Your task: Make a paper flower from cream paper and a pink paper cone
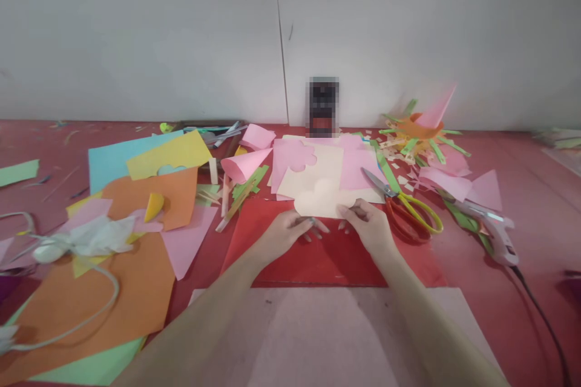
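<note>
A cream paper cutout (318, 198) with a wavy upper edge is held up between my two hands. My left hand (290, 231) pinches its lower left corner, a ring showing on one finger. On the lower right corner, the thumb and fingers of my right hand (365, 222) are closed. Behind the cutout lie cream and pink paper sheets (358, 163), some with scalloped cut edges. Under my hands is a red sheet (318, 266). Scissors with red and yellow handles (408, 217) rest just right of my right hand, blades pointing up and left.
A hot glue gun (494, 230) with a black cord lies at right. Behind it stands an orange, green and pink paper piece (426, 124) among scraps. A pink paper cone (245, 166) is left of the sheets. Orange paper (131, 284) and a white cable (115, 290) spread at left.
</note>
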A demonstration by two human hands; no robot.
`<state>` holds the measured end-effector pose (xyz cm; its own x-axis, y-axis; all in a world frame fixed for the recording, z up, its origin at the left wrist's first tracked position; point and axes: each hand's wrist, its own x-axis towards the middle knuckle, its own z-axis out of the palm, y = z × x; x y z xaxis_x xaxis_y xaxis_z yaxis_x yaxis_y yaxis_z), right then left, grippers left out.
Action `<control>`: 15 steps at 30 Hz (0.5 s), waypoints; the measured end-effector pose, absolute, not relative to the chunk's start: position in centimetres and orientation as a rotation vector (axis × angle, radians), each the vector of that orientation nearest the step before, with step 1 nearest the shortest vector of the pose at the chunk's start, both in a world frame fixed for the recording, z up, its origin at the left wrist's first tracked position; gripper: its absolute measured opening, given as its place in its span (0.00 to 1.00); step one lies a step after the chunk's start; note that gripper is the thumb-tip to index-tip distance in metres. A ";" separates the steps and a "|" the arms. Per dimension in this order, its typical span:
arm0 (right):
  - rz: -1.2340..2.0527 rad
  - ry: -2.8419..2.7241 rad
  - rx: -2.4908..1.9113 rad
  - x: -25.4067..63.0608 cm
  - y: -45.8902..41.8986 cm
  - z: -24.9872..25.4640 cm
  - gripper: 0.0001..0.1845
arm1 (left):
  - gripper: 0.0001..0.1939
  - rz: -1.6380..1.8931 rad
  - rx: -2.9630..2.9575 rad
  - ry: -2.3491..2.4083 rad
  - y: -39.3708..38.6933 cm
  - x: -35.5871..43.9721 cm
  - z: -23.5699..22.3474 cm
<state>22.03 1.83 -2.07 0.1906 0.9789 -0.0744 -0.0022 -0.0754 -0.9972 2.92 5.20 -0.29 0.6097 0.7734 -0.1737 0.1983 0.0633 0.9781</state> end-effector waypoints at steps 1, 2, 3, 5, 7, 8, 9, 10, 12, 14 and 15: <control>1.115 -1.055 -1.348 22.0 1.8 -2.0 0.12 | 0.15 0.533 1.480 0.874 5.1 3.0 -0.2; 1.118 -1.086 -1.340 21.9 1.8 -2.0 0.12 | 0.15 0.540 1.473 0.881 5.0 3.1 -0.2; 1.127 -1.120 -1.329 21.8 1.7 -1.9 0.12 | 0.15 0.546 1.461 0.888 4.9 3.1 -0.3; 1.139 -1.184 -1.319 21.6 1.6 -1.8 0.13 | 0.17 0.553 1.434 0.900 4.9 3.2 -0.6; 1.059 -1.230 -1.369 21.9 1.6 -1.7 0.14 | 0.18 0.578 1.392 0.911 4.9 3.2 -0.9; 0.955 -1.236 -1.427 22.4 1.6 -1.5 0.15 | 0.18 0.597 1.367 0.914 4.9 3.2 -1.1; 0.808 -1.255 -1.505 23.0 1.6 -1.4 0.15 | 0.18 0.618 1.341 0.916 5.0 3.2 -1.2; 0.620 -1.275 -1.588 23.8 1.7 -1.4 0.14 | 0.17 0.637 1.316 0.914 5.1 3.2 -1.3; 0.223 -1.295 -1.756 25.9 1.6 -1.3 0.13 | 0.16 0.664 1.282 0.919 5.2 3.1 -1.2; -0.043 -1.302 -1.976 28.0 1.3 -1.5 0.16 | 0.16 0.672 1.261 0.932 5.3 3.1 -1.1; -0.093 -1.299 -2.084 28.9 1.1 -1.7 0.19 | 0.16 0.675 1.251 0.938 5.3 3.1 -0.9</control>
<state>28.88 1.13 -1.71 0.5016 0.7718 0.3908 0.8195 -0.2790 -0.5006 3.13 5.26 -0.95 0.4791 0.8506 -0.2166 0.0650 0.2117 0.9752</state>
